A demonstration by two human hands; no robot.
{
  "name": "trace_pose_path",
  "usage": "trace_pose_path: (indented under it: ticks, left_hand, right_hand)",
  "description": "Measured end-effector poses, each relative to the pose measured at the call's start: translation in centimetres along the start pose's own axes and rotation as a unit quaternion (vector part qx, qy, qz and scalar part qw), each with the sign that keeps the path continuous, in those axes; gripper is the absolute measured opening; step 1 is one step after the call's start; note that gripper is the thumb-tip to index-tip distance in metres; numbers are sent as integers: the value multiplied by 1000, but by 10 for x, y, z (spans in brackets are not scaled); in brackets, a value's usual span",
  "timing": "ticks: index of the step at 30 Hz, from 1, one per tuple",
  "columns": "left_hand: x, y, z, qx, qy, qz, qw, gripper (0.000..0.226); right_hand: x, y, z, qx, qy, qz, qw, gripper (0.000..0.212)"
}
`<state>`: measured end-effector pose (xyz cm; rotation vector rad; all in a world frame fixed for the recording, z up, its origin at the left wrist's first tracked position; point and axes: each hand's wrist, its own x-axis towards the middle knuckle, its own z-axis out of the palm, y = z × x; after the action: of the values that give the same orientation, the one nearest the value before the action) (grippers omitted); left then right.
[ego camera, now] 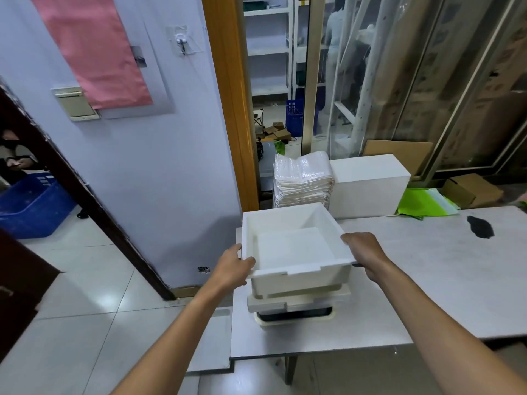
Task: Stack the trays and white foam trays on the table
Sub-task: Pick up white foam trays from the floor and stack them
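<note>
Here, at the left, the left hand (232, 265) curls around the near left corner of the white foam tray (293, 243), thumb over the rim and the other fingers hidden beneath it. The foam tray sits on top of a stack of beige trays (296, 302) near the left front edge of the counter (427, 280), turned slightly askew to the trays below. On its right side the right hand (360, 246) grips the rim, fingers bent over the edge and pressed against the outer wall.

Whether the foam tray has settled fully into the tray beneath cannot be told; it looks perched rather than nested. If the hands let go while it sits crooked, it could tip or slide off, likely toward the floor on the left, since the stack stands close to that edge. Foam is light and brittle, so a hard squeeze at the corner could chip the rim. Behind, a wrapped bundle of foam trays (303, 178) and a white box (369, 186) stand well apart.
</note>
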<state>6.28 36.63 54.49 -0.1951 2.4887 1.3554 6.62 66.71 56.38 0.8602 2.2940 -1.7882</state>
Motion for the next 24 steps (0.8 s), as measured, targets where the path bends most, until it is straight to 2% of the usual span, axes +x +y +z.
trace_pose_path:
  ticks: [2,4,9,12,18,24]
  left_hand:
    - [2,-6,2,7,-3,-14,1000,59]
    - [3,-11,3,11,-3,-23,1000,62]
    - [9,-18,7,2,-1,-35,999,62]
    - [14,-19,7,8,1,-32,999,61]
    - [28,-9,2,13,28,-13,999,60]
    - [41,-5,-2,21,20,-10,1000,60]
  right_hand:
    - [3,2,3,-2,-9,1,1000,5]
    - [6,4,5,-7,-19,-4,1000,3]
    - [12,12,8,-19,-27,-10,999,4]
    - [16,15,8,-12,-19,-10,1000,18]
    - [17,11,12,-19,-23,-28,999,21]
    - [32,6,13,-21,-22,-21,999,18]
